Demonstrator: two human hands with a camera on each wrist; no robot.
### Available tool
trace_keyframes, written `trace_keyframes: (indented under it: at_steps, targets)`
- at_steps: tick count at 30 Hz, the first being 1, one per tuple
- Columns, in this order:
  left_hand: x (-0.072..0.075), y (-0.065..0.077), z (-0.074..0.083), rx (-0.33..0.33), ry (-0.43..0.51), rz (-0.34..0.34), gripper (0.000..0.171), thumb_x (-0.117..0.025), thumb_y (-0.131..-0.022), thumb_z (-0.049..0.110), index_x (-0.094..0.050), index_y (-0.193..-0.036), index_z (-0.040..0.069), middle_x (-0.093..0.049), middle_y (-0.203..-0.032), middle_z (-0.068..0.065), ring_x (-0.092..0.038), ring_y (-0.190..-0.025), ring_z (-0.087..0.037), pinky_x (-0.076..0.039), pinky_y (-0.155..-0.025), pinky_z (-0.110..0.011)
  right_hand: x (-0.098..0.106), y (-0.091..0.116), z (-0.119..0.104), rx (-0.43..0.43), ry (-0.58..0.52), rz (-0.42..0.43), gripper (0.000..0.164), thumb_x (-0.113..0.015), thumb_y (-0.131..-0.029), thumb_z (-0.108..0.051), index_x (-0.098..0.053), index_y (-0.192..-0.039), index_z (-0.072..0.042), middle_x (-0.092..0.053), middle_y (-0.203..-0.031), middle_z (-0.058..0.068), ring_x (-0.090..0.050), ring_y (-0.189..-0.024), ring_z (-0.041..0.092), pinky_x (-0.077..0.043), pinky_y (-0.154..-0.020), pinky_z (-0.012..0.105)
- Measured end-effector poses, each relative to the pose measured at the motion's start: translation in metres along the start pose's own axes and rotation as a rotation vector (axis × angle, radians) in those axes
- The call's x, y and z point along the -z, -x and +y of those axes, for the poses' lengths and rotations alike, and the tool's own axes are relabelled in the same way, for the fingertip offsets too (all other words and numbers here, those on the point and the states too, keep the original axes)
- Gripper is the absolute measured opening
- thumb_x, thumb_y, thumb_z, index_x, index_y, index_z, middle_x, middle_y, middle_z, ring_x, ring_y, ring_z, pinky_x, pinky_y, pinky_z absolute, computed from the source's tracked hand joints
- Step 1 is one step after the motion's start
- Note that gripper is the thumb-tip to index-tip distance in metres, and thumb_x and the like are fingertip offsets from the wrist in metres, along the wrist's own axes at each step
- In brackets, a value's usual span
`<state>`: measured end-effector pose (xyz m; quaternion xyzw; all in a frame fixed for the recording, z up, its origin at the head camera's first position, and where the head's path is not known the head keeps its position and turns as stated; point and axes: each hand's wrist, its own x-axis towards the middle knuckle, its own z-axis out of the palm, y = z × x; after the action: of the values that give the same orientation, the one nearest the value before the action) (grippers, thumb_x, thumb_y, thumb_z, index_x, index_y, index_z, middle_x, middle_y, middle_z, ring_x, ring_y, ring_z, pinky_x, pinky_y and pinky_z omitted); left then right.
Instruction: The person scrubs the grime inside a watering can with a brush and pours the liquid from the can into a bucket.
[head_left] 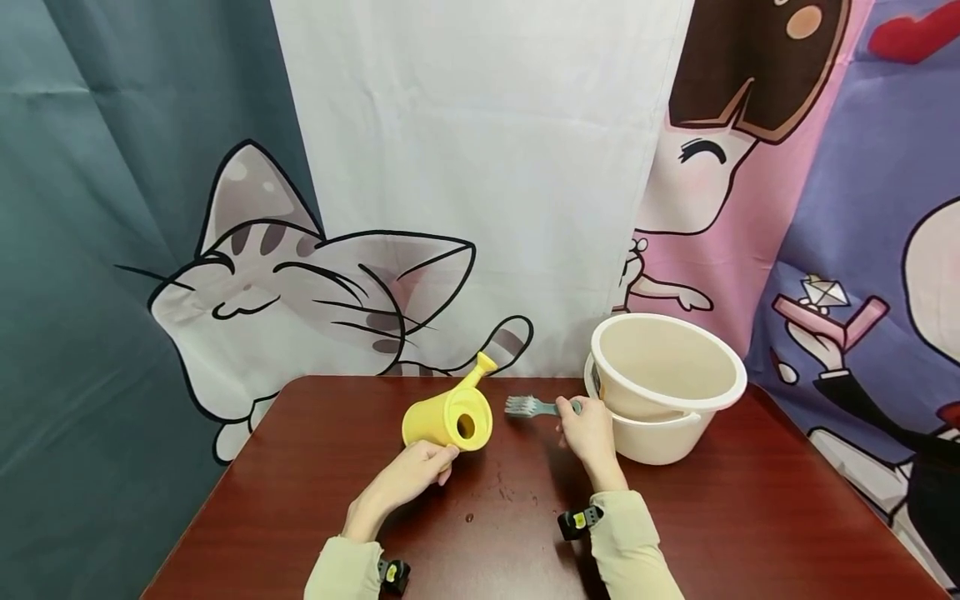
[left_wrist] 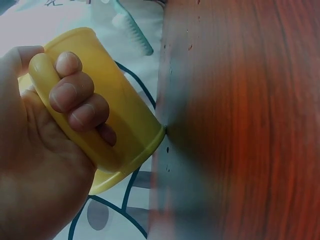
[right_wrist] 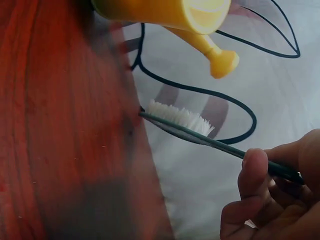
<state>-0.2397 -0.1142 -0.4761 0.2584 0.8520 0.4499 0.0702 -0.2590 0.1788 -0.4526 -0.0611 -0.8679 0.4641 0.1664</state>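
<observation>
A yellow watering can (head_left: 427, 419) is tilted over the table, its opening turned toward the right and its spout pointing up and right. My left hand (head_left: 411, 477) grips its handle, with the fingers curled through the loop in the left wrist view (left_wrist: 75, 100). To the right, my right hand (head_left: 588, 433) pinches the handle of a grey-green brush (head_left: 528, 407). White bristles show on the brush (right_wrist: 182, 120) in the right wrist view, facing the watering can. Brush and can are apart.
Two cream basins, the upper basin (head_left: 663, 392) set inside the lower basin (head_left: 660, 446), stand at the back right, just beside my right hand. Water drops (head_left: 469, 517) dot the brown table (head_left: 495, 558). A printed cloth (head_left: 480, 167) hangs behind the table.
</observation>
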Motion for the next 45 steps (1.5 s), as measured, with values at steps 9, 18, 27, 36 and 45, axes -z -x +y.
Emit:
trace_keyframes:
  at_steps: [9, 18, 27, 36, 45]
  targets:
    - [0.001, -0.003, 0.003, -0.005, 0.006, 0.007, 0.053, -0.044, -0.104, 0.038, -0.055, -0.06, 0.012, -0.045, -0.055, 0.007, -0.038, -0.052, -0.006, -0.034, -0.054, -0.023, -0.001, -0.016, 0.011, -0.091, 0.172, -0.179, 0.039, -0.061, -0.094, -0.027, -0.064, -0.065, -0.002, -0.056, -0.048, 0.006, -0.049, -0.044, 0.016, -0.037, -0.048, 0.028]
    - [0.0, -0.002, 0.003, -0.015, 0.005, 0.019, 0.053, -0.043, -0.104, 0.038, -0.056, -0.06, 0.012, -0.05, -0.057, -0.005, -0.038, -0.052, -0.006, -0.034, -0.054, -0.023, -0.012, -0.035, 0.015, -0.199, 0.211, -0.432, 0.04, -0.063, -0.093, -0.024, -0.055, -0.057, -0.009, -0.042, -0.046, 0.0, -0.038, -0.039, 0.013, -0.032, -0.039, 0.025]
    - [0.0, -0.002, 0.001, -0.007, 0.008, 0.018, 0.054, -0.042, -0.104, 0.039, -0.055, -0.059, 0.013, -0.049, -0.057, -0.005, -0.037, -0.052, -0.006, -0.034, -0.053, -0.023, -0.022, -0.046, 0.019, -0.286, 0.242, -0.654, 0.049, -0.064, -0.094, -0.027, -0.045, -0.051, -0.012, -0.038, -0.045, 0.0, -0.025, -0.038, 0.009, -0.024, -0.041, 0.024]
    - [0.002, 0.0, 0.0, -0.002, 0.0, 0.022, 0.054, -0.042, -0.104, 0.04, -0.056, -0.06, 0.013, -0.048, -0.056, 0.003, -0.036, -0.051, -0.006, -0.034, -0.053, -0.023, -0.027, -0.051, 0.021, -0.218, 0.394, -0.763, 0.052, -0.066, -0.094, -0.036, -0.063, -0.055, -0.002, -0.043, -0.045, -0.001, -0.032, -0.041, 0.009, -0.029, -0.044, 0.022]
    - [0.0, -0.001, -0.002, -0.002, 0.014, 0.017, 0.054, -0.042, -0.104, 0.04, -0.055, -0.06, 0.012, -0.047, -0.056, 0.004, -0.036, -0.052, -0.006, -0.033, -0.054, -0.023, -0.028, -0.039, 0.028, -0.126, 0.398, -0.656, 0.056, -0.068, -0.091, -0.039, -0.064, -0.054, 0.002, -0.045, -0.043, 0.002, -0.038, -0.037, 0.015, -0.034, -0.039, 0.028]
